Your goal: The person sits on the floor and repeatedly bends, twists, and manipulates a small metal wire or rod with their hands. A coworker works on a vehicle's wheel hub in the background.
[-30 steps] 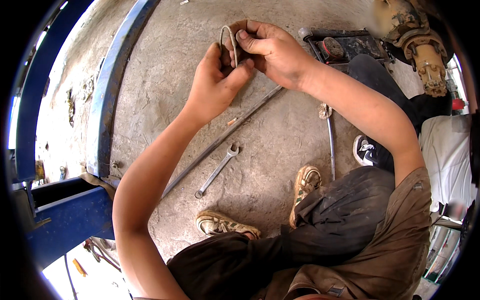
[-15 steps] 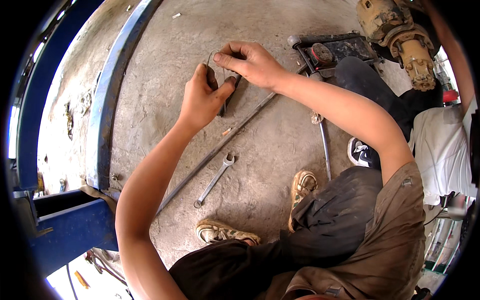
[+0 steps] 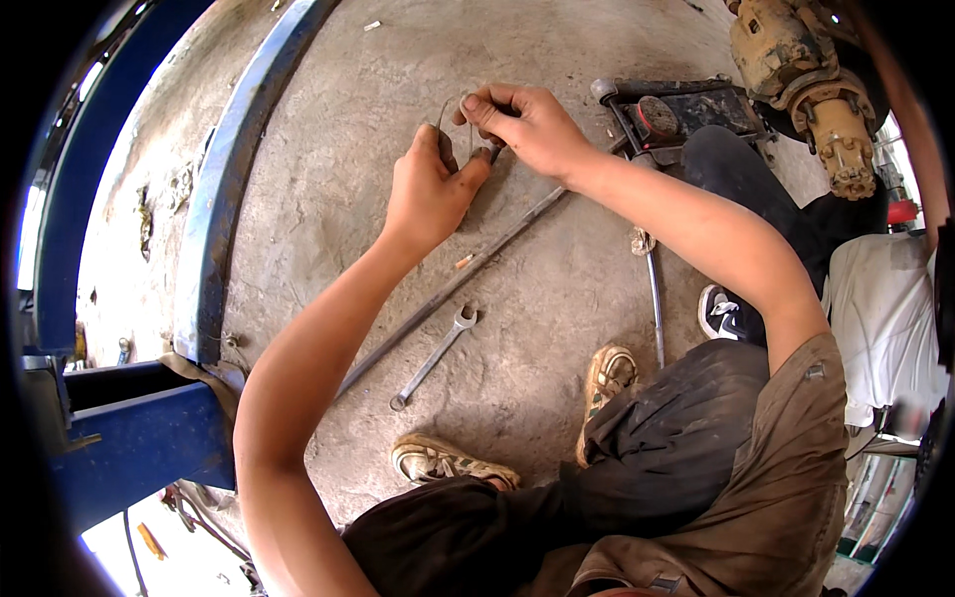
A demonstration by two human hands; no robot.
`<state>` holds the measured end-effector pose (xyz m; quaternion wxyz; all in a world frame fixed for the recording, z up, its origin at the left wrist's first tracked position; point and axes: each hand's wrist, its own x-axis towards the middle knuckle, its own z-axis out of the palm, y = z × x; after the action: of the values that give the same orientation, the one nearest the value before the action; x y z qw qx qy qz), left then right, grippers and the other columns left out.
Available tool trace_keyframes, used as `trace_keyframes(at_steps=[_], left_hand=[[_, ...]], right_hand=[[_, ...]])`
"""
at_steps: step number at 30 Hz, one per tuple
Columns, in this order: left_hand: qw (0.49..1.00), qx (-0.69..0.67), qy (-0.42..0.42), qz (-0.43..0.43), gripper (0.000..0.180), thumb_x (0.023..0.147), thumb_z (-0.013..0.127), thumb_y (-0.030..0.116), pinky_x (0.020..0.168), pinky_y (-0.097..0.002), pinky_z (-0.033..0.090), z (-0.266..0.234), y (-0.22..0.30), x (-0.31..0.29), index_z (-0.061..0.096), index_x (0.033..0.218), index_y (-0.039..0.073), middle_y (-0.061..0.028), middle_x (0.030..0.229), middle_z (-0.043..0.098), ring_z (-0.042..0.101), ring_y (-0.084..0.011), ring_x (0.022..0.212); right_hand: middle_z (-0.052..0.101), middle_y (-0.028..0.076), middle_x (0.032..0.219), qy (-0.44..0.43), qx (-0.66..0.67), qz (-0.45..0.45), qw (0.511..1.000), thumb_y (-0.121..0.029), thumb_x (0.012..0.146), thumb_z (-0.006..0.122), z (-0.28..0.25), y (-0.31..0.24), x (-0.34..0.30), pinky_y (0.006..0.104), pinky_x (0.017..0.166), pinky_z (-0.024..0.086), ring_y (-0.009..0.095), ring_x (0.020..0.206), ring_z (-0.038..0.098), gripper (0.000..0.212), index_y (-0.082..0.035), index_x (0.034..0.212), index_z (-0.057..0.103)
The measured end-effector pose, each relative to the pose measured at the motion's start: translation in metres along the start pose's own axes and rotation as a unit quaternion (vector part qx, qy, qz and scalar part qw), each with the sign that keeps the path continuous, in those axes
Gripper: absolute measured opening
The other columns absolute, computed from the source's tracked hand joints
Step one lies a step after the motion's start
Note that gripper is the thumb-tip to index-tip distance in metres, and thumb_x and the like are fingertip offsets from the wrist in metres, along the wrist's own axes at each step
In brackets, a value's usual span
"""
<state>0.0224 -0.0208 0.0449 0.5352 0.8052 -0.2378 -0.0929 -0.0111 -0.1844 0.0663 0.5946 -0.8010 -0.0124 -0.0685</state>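
My left hand [image 3: 428,194] and my right hand [image 3: 529,127] are raised close together above the floor. A thin, curved wire [image 3: 443,113] stands up from between my left thumb and fingers, which are closed on it. My right thumb and forefinger are pinched at a thin strand just beside it; whether this is the same wire I cannot tell. A small dark piece shows by my left fingertips, mostly hidden. Below my hands, a combination wrench [image 3: 435,358] lies on the concrete next to a long metal bar [image 3: 453,284].
A floor jack [image 3: 686,114] stands at the far right, near a rusty axle part [image 3: 821,99]. Another person's legs [image 3: 746,189] stretch beside it. A metal rod [image 3: 656,308] lies right of my shoes. On the left are a blue curved beam [image 3: 224,179] and a blue frame [image 3: 149,448].
Both hands appear slightly further right in the picture, along with the whole floor scene, as the view shifts. My right fingertips sit slightly further from my left thumb.
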Motion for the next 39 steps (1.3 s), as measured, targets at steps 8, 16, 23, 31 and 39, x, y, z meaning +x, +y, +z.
trace_keyframes(at_steps=[8,16,23,31,39], left_hand=[[1.0,-0.008,0.006,0.021,0.042,0.083,0.076,0.026,0.049,-0.0275,0.033,0.002,0.003,-0.002,0.041,0.077,0.004,0.0007,0.063,0.04,0.035,-0.0073,0.06],[0.998,0.064,0.012,-0.012,0.057,0.076,0.08,0.046,0.056,-0.0343,0.044,-0.007,-0.004,0.009,0.047,0.078,0.0,-0.0097,0.065,0.052,0.047,-0.0157,0.061],[0.993,0.089,0.021,-0.071,0.045,0.098,0.049,0.043,0.071,-0.0474,0.047,0.009,-0.039,0.008,0.055,0.09,-0.001,-0.0237,0.083,0.065,0.062,-0.0418,0.08],[0.989,0.15,0.009,-0.004,0.041,0.101,0.044,0.035,0.071,-0.052,0.046,0.008,-0.033,0.01,0.057,0.086,-0.001,-0.0265,0.08,0.063,0.059,-0.0484,0.082],[0.989,0.136,-0.011,0.051,0.037,0.099,0.051,0.03,0.059,-0.0458,0.043,-0.006,-0.034,0.008,0.056,0.081,-0.001,-0.0253,0.07,0.057,0.052,-0.0464,0.066]], right_hand=[[0.061,-0.004,0.086,-0.049,0.082,-0.016,0.995,-0.032,0.098,0.059,-0.009,0.005,-0.001,0.0246,0.076,0.044,0.007,0.082,0.052,0.029,-0.005,0.102,0.069],[0.062,0.004,0.106,-0.037,0.105,0.112,0.987,-0.051,0.1,0.043,-0.001,0.009,-0.016,0.0303,0.081,0.051,0.014,0.093,0.061,0.053,-0.006,0.124,0.056],[0.06,0.006,0.094,-0.099,0.149,0.255,0.95,-0.037,0.104,0.042,0.017,0.009,-0.032,0.0316,0.072,0.054,0.017,0.082,0.064,0.036,-0.006,0.121,0.05],[0.042,-0.001,0.071,0.018,0.273,0.312,0.91,-0.027,0.104,0.039,0.04,0.005,-0.039,0.029,0.049,0.041,0.011,0.056,0.042,0.022,-0.008,0.101,0.05],[0.032,-0.007,0.062,-0.124,0.095,0.26,0.953,-0.03,0.107,0.036,-0.001,0.008,-0.036,0.0237,0.042,0.023,0.003,0.051,0.028,0.028,-0.012,0.114,0.056]])
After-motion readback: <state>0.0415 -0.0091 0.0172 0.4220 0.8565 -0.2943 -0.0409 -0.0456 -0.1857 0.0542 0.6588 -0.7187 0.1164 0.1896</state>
